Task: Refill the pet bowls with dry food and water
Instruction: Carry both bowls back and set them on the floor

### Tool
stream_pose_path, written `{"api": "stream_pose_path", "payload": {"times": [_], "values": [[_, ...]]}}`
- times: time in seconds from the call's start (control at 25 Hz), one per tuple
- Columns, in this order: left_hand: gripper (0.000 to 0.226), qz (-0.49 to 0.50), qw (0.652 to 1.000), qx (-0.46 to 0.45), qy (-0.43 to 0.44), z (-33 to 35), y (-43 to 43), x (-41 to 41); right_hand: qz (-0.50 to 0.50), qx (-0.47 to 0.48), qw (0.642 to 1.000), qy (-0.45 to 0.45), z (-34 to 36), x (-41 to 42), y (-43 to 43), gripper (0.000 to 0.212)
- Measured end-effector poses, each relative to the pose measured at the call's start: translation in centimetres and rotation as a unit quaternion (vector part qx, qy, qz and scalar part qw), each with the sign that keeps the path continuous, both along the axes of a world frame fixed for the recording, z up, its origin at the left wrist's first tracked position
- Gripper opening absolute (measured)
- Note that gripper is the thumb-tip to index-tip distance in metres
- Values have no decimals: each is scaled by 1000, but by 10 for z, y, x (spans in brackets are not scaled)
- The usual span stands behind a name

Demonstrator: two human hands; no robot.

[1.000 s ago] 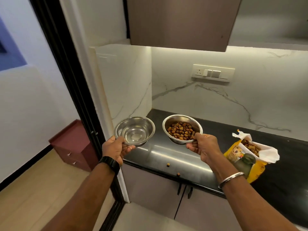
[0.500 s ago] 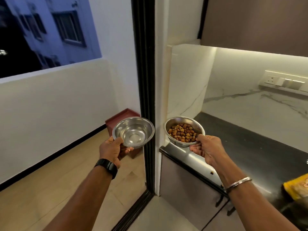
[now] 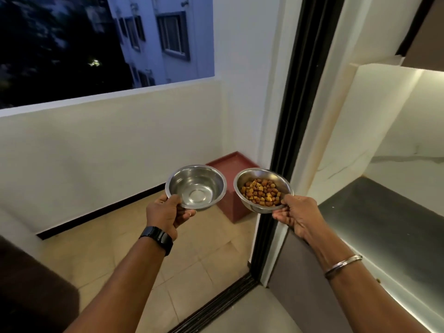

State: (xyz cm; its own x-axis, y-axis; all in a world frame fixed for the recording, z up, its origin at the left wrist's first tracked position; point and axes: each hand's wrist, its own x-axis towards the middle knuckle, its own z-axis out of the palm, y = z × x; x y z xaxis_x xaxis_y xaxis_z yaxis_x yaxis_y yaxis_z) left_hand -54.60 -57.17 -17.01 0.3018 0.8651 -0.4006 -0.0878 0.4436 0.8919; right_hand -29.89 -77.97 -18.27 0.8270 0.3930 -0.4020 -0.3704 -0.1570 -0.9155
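Floor (image 3: 192, 272): beige tile, dark sill strip (image 3: 216, 305) across doorway. Maroon box (image 3: 230, 161) on floor in corner, against wall. Counter (image 3: 384, 224) at right: dark, glossy; one speck (image 3: 378, 280) near front edge, too small to identify. Bowls in air: left hand (image 3: 165, 216) grips empty bowl (image 3: 197, 186), right hand (image 3: 300, 217) grips kibble bowl (image 3: 262, 174).

Left bowl (image 3: 196, 187), centre: plain shiny silver. Right bowl (image 3: 286, 188): silver too; kibble (image 3: 260, 192) inside, mixed orange-brown and dark brown. Wristwatch (image 3: 157, 237), lower centre: black. Bangle (image 3: 343, 263), lower right: silver. Box (image 3: 230, 209) behind bowls: maroon. Floor (image 3: 204, 272): beige tiles, grid of thin joints. Door frame (image 3: 295, 116), right of centre: black. Countertop (image 3: 384, 217), right: glossy black. Balcony wall (image 3: 108, 145), left: cream. Building (image 3: 168, 37), upper centre: bluish-grey.
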Motion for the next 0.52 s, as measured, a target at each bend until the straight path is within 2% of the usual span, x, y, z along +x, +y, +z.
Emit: {"api": "stream_pose_path", "payload": {"times": [0.24, 0.52], "values": [[26, 67, 998, -1, 2, -4, 36, -45, 76, 5, 997, 11, -5, -22, 72, 18], [32, 150, 989, 0, 2, -13, 59, -62, 154, -3, 988, 6, -9, -17, 147, 13]]}}
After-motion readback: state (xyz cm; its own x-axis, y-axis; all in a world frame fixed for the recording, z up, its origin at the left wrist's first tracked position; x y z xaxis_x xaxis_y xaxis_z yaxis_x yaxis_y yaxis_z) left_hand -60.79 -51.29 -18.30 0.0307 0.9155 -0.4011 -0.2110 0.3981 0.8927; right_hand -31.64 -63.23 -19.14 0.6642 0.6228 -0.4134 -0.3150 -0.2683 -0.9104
